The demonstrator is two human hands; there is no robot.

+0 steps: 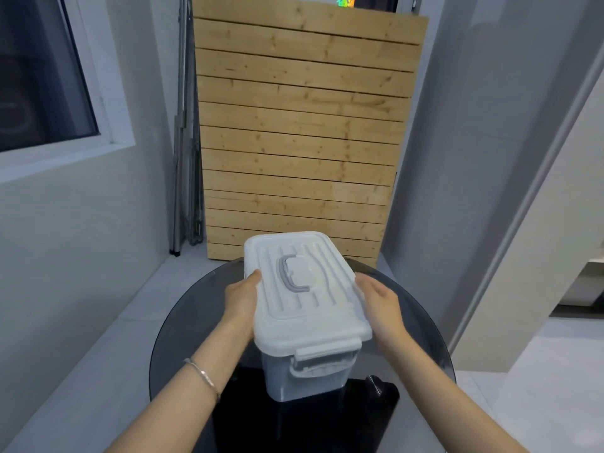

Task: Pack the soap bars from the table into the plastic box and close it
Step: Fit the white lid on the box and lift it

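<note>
While both hands, left hand (242, 297) and right hand (380, 304), loosely cup the long sides of the white ribbed plastic lid (305, 291) on the translucent plastic box (302, 380), which stands mid round dark glass desk (183, 328), press evenly, then check the front latch (323, 361).

Inside of the translucent plastic box (302, 374) concealed by its white ribbed lid (307, 289), left-hand fingers (240, 297) tucked behind the lid's edge, round dark glass bench (183, 325) cut off below, both forearms cropped by the bottom edge
</note>
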